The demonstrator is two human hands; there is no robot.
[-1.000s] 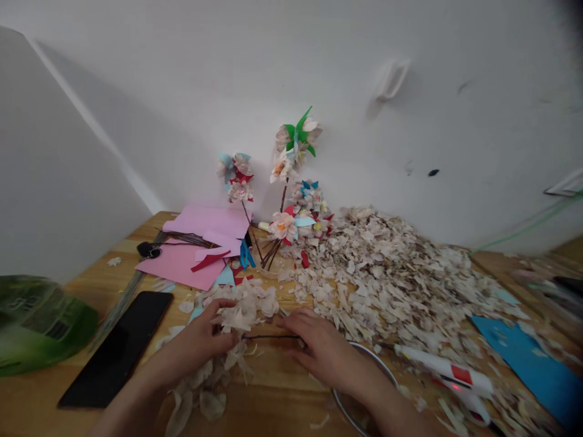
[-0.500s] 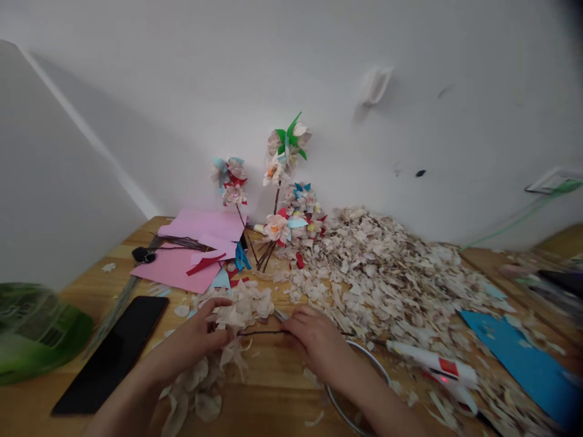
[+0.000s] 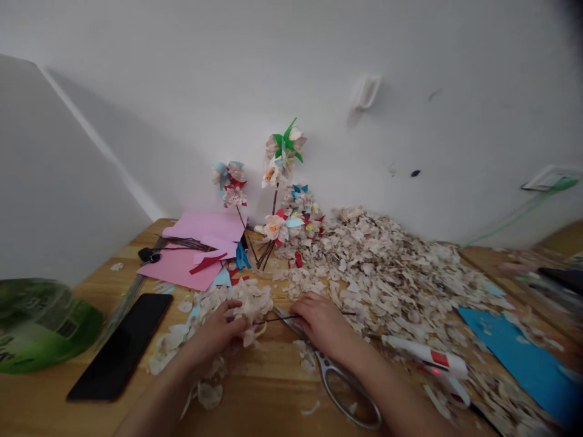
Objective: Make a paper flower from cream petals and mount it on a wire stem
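My left hand (image 3: pixel 226 331) is curled in among a heap of pale dried petals (image 3: pixel 250 297), its thumb and fingers closed round some of them. The petals hide its fingertips. A thin dark twig (image 3: pixel 279 318) runs sideways from beside those petals into my right hand (image 3: pixel 319 320), whose fingers are closed on it. The twig's other end pokes out past my knuckles. Grey-handled scissors (image 3: pixel 328 379) lie on the table under my right hand and wrist, blades pointing up and left. More loose petals (image 3: pixel 209 391) rest below my left forearm.
Several petal flowers on twigs (image 3: pixel 276 226) stand near the wall, beside pink paper (image 3: pixel 182 267). A big pile of petals (image 3: pixel 387 267) spreads right. A glue gun (image 3: pixel 432 357) with a red light and blue paper (image 3: pixel 510 358) lie right; a phone (image 3: pixel 121 349) and green bag (image 3: pixel 45 328) left.
My left hand has moved right, deeper against the petals. My right hand has shifted slightly up and right with the twig, and more of the scissors shows. The view has tilted slightly.
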